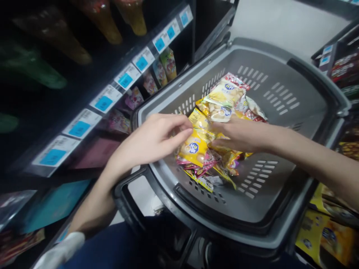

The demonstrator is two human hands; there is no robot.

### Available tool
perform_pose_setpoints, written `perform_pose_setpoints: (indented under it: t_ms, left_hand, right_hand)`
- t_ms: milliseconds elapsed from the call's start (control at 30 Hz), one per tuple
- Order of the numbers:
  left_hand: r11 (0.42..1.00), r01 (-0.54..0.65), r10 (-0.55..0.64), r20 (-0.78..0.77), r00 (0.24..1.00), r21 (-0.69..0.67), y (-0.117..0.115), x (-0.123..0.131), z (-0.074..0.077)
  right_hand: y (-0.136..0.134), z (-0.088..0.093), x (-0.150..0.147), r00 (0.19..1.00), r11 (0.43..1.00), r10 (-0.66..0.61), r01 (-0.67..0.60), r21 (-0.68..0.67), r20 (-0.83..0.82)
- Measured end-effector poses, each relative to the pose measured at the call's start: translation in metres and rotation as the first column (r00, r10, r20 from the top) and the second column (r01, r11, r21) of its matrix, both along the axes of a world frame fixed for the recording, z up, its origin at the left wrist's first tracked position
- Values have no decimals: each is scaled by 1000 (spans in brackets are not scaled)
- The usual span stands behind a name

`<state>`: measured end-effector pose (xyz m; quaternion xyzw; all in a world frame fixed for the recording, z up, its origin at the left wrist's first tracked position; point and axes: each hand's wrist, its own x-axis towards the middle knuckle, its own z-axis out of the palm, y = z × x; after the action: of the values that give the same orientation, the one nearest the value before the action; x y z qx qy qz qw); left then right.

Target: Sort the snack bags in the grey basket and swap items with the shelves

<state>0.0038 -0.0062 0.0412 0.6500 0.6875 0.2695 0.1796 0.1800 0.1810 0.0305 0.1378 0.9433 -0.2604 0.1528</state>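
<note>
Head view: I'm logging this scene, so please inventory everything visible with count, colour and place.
Basket: one, grey and black, centre to right.
Packs: many, mostly yellow, some pink or red, in basket.
Shelves: several, black, left and right.
Labels: several, white and blue, shelf edges.
Shelf goods: many, mixed colours, both sides.
Floor: one, pale, top right.
Clothing: count unclear, dark blue, bottom.
Sleeve: one, pale, lower left.
Left hand: one, bare, beside packs.
Right hand: one, bare, among packs.
</note>
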Motion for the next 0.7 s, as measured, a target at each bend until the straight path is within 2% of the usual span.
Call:
perform_pose_setpoints:
  t_ms: [67,133,167,200,267,367,467,533,600,667,700]
  left_hand:
    - [1000,5,-5,15,1000,-6,1,2,1]
    - [1000,20,-20,17,1000,-6,1,4,1]
    - [1000,28,-28,12,1000,-9,1,4,1]
    - [999,34,-34,6,999,-15,2,5,1]
    - [999,42,-42,-7,999,-17,3,4,0]
    - [999,39,-39,-25,999,-8,6,3,-1]
    - [1000,29,-29,-37,999,-7,8,3,-2]
    - [1000,16,-16,-37,999,7,8,2,-4]
    - [998,-8,10,-26,1000,62,8,1,-7]
    - [988,-53,51,20,999,143,8,-2,-13]
    - [980,-89,78,71,994,178,9,-4,-16]
  right_hand:
    - [1,-20,-16,989,985,74,-93,143,131]
    - [1,-33,-20,993,976,52,-72,205,105]
    - [1,-36,-20,998,981,33,-44,189,60]
    - [1,-37,-18,1000,989,11,-14,144,25]
    - [0,-34,-15,998,998,-50,51,-34,26]
    - [-1,-30,-12,987,940,-83,122,-320,135]
    - [-3,-29,-12,995,893,-37,76,-444,96]
    - [-2,-28,-13,999,911,-36,46,-411,33]
    - [1,-23,-12,998,952,-58,47,-302,-29]
    - [9,-16,-9,984,969,-135,106,-223,-120]
    - [13,-13,-7,964,959,-204,163,-231,-168]
